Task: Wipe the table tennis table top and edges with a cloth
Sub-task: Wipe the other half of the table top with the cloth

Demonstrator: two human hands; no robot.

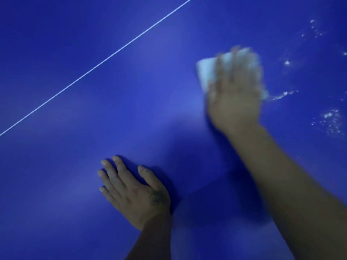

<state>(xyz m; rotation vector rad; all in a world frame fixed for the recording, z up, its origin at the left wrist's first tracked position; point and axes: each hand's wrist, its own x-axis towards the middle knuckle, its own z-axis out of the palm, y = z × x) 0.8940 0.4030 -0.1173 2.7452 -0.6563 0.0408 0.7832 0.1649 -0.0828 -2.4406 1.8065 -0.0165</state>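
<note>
The blue table tennis table top (78,177) fills the whole view. A white cloth (206,70) lies flat on it at the upper right, and my right hand (234,94) presses down on it with fingers spread; hand and cloth are blurred. My left hand (131,190) rests flat on the table at the lower middle, fingers apart, holding nothing. Most of the cloth is hidden under my right hand.
A thin white line (97,65) runs diagonally across the table from the lower left to the top middle. Wet droplets and streaks (330,121) glisten on the surface to the right of the cloth.
</note>
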